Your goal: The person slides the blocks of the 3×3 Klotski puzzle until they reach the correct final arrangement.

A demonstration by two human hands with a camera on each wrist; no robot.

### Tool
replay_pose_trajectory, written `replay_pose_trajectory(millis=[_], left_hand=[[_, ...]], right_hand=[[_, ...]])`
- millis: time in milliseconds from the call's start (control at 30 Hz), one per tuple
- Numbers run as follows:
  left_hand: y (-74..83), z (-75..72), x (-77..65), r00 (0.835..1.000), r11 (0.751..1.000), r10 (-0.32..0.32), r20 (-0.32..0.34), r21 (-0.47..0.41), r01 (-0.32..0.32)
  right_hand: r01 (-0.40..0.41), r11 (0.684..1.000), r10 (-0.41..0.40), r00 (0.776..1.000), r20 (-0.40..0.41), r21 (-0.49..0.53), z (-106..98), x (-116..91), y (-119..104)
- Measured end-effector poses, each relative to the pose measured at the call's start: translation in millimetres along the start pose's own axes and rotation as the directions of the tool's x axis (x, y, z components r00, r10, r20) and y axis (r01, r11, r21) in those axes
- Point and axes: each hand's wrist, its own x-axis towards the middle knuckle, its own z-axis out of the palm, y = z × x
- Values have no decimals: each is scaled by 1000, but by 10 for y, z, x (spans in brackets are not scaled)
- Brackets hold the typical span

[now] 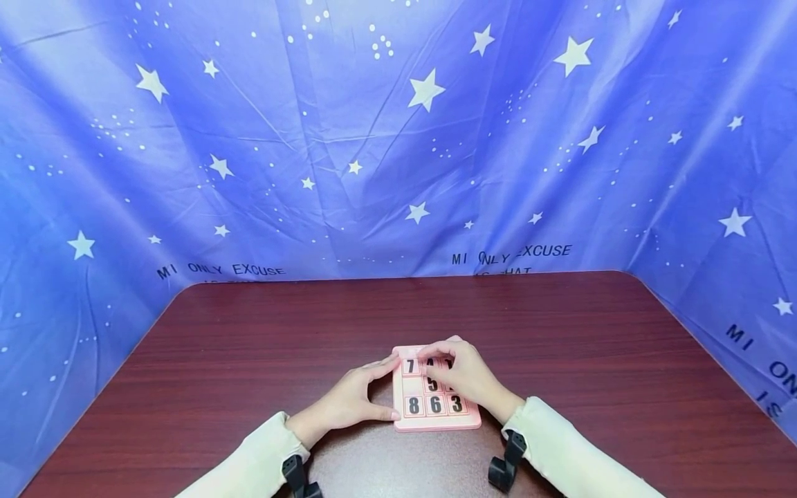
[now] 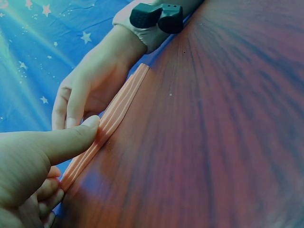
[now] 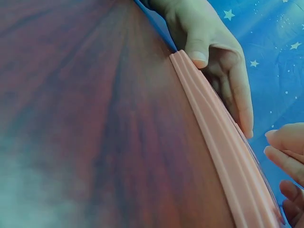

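A pink sliding number puzzle [image 1: 429,423] lies flat on the table, its tiles printed with black digits. In the head view 7, 5, 8, 6 and 3 can be read; a gap shows below the 7. My left hand [image 1: 349,401] holds the frame's left side, thumb at the near corner and fingers at the far one. Over the upper tiles is my right hand [image 1: 463,373], thumb and index finger bent down at the tiles and partly covering the top and right ones. From the left wrist view, the left thumb [image 2: 88,135] lies against the puzzle's ridged edge.
The dark red wooden table [image 1: 280,332] extends around the puzzle. A blue curtain with white stars [image 1: 373,138] hangs behind it and at both sides. Black wrist cameras [image 1: 507,463] sit on both pale sleeves [image 1: 573,449].
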Motion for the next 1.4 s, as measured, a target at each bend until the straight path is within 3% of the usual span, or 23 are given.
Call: replay_pose_trajectory(millis=[367, 767, 1100, 1400], left_hand=[[-4, -2, 1, 1000, 1000, -11, 1, 4, 11], [5, -6, 2, 1000, 1000, -8, 3, -16, 8], [24, -2, -4, 1000, 1000, -21, 7, 1, 21], [33, -7, 2, 1000, 1000, -27, 2, 9, 27]], right_hand=[[-30, 999, 31, 999, 28, -42, 29, 45, 26], [23, 998, -21, 999, 44, -50, 14, 30, 29], [-8, 998, 11, 998, 59, -58, 21, -40, 13], [41, 998, -37, 995, 97, -37, 5, -89, 23]])
